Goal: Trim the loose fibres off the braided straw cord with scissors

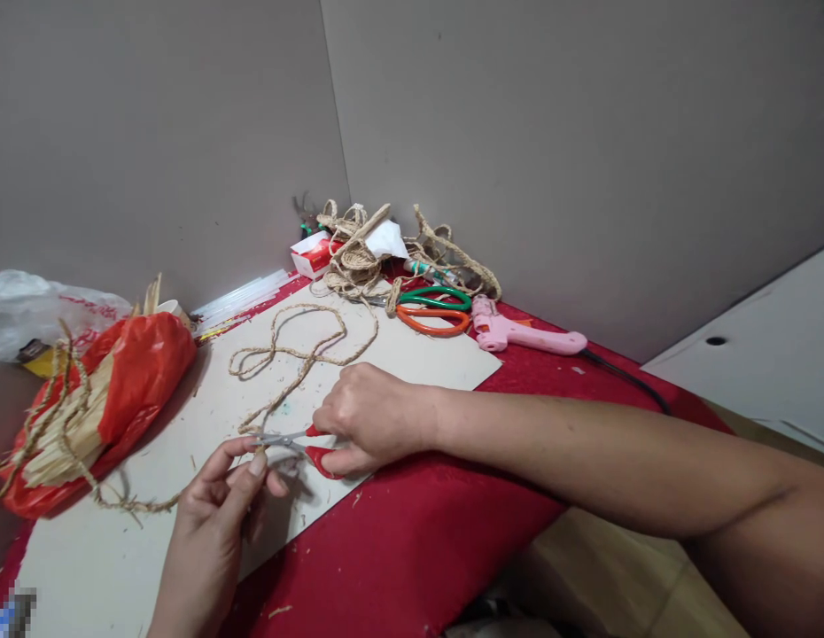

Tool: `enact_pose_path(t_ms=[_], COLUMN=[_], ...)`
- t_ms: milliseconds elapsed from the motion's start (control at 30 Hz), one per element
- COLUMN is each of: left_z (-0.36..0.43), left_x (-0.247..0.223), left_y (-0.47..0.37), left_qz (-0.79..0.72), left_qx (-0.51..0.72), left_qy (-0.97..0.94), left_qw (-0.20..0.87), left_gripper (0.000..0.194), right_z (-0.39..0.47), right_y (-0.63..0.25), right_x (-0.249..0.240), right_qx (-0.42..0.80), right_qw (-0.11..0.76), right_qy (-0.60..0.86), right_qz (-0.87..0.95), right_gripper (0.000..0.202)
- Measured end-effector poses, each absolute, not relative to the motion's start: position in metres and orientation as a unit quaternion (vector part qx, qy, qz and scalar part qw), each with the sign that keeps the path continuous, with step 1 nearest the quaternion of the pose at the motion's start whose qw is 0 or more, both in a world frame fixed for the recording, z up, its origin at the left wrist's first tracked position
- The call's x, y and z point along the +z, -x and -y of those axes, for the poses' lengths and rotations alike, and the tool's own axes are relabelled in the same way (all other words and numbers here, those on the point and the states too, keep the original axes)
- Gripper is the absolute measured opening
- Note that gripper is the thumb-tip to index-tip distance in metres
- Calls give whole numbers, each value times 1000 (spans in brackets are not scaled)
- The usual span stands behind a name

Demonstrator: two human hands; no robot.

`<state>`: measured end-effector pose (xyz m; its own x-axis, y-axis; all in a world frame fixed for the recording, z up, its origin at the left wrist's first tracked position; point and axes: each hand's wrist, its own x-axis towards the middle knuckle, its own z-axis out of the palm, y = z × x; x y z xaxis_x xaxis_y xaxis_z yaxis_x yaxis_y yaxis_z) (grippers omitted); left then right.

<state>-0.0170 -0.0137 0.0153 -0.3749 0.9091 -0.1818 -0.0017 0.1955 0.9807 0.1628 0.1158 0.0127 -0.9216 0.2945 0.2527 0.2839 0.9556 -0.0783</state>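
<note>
The right hand grips red-handled scissors, blades by the left fingertips. The left hand pinches the braided cord.

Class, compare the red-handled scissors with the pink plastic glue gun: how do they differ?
The red-handled scissors are in the right hand, while the pink plastic glue gun lies on the red tabletop. The scissors have metal blades; the glue gun has a black cord, which the scissors lack. Both are hand tools.
</note>
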Motion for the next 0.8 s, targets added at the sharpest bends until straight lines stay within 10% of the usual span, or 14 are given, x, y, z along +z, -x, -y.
enact_pose_path(t_ms=[800], left_z=[10], left_x=[29], left_y=[3], left_qz=[-646], left_qx=[569], left_qy=[-300], left_qw=[411], left_gripper=[33], right_z=[-119], right_y=[-164], right_x=[12], right_qx=[31], right_qw=[150], right_qy=[133], right_qz=[979], right_gripper=[28])
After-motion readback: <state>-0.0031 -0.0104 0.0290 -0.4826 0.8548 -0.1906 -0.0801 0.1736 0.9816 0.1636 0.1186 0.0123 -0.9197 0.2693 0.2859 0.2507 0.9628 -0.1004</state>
